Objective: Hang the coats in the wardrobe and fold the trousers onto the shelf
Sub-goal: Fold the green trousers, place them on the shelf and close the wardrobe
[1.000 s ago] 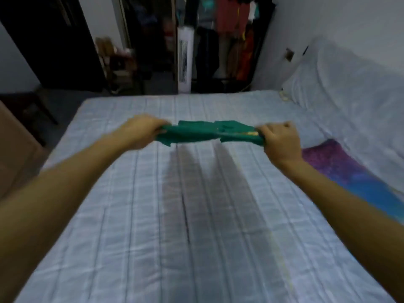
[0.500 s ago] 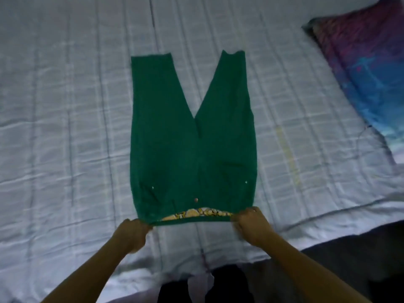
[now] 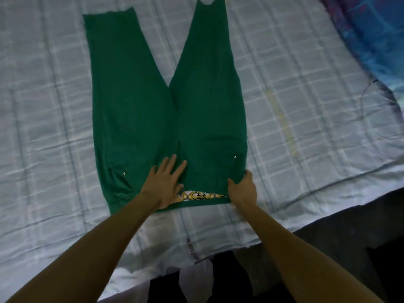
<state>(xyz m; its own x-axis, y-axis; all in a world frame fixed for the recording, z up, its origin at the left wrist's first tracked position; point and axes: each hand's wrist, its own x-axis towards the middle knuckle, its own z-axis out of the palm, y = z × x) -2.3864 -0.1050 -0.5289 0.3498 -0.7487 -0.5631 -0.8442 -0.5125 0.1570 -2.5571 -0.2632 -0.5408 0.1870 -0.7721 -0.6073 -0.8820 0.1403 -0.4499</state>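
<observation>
Leaning over the near edge of a bed covered in a pale blue-grey checked quilted sheet [image 3: 306, 106], a person is working on a pair of dark green cotton trousers [image 3: 135, 106]. The trousers are lying flat on the bed, front side up, with the waistband pointing toward the bed's near edge and the two legs splaying apart in a V toward its far side.

The left hand [image 3: 165, 182] is lying flat with its fingers spread wide, pressing on the cloth just above the waistband, near the middle seam. The right hand [image 3: 243, 189] is pinching the right-hand corner of the waistband, with the thumb on top and the fingers curling over the side edge of the cloth.

A strip of yellow-and-black patterned lining [image 3: 199, 195] is showing inside the waistband between the two hands (the top layer is gaping a little there). Two small metal studs are glinting at the pocket corners, one [image 3: 124, 173] to the left of the flat hand and one [image 3: 235, 157] just above the pinching hand.

A blue and purple patterned pillow [image 3: 376, 36] is sitting at the bed's far right corner. A dark floor [image 3: 349, 237] is showing beyond the bed's near right edge.
</observation>
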